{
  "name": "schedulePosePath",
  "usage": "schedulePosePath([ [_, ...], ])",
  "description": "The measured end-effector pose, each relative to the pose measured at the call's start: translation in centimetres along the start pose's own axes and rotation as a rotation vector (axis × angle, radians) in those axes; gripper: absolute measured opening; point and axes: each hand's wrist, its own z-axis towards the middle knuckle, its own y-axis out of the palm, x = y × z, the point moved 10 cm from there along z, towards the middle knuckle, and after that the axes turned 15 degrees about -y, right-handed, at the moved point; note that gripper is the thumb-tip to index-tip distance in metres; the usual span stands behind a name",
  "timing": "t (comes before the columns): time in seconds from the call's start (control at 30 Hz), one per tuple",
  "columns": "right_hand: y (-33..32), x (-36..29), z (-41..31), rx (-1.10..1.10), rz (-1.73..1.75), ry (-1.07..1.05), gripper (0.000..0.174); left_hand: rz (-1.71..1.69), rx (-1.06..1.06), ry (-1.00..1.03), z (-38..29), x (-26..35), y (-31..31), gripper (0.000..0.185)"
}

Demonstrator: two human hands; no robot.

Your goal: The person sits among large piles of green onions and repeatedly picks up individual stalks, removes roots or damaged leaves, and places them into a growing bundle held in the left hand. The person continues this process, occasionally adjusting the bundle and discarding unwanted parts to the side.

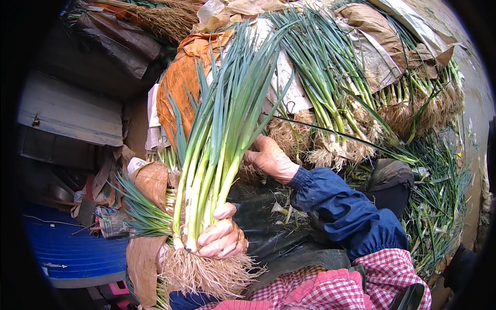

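Observation:
My left hand (223,234) grips a large bunch of green onions (209,170) near the white bases, just above its tangled pale roots (209,273). The bunch's long green leaves spread up and away over an orange woven sack. To the right, my right hand (274,159) is beside the leaves, its thumb and fingertips near their edge; whether it holds a leaf cannot be told. A long loose leaf (333,131) stretches above this hand to the right. Beyond it lie more green onions (321,85) with their roots towards me.
Brown and white sacks (364,35) cover further onions at the back. Trimmed leaves (438,201) are heaped at the right. A smaller bunch (147,213) lies at the left, near a blue surface (73,248) and a small bucket (112,224). Dark cloth (267,228) covers my lap.

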Motion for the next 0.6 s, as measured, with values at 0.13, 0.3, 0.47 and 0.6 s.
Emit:
schedulePosePath([
  [0.13, -9.9, -1.7, 4.3, 0.172, -0.567, -0.307, 0.016, -0.024, -0.068, -0.006, 0.3, -0.2, 0.4, 0.047],
  [0.3, -19.3, -9.0, 0.4, 0.515, -0.435, -0.239, 0.027, -0.013, -0.043, 0.014, -0.3, -0.4, 0.4, 0.049],
  [0.47, 0.0, -1.9, 0.8, 0.011, 0.075, -0.196, 0.073, -0.005, -0.001, -0.019, 0.3, -0.8, -0.2, 0.051],
  [0.6, -4.5, -2.6, 3.2, 0.147, -0.265, -0.199, 0.021, 0.009, -0.001, -0.031, 1.0, -1.2, 0.0, 0.053],
])
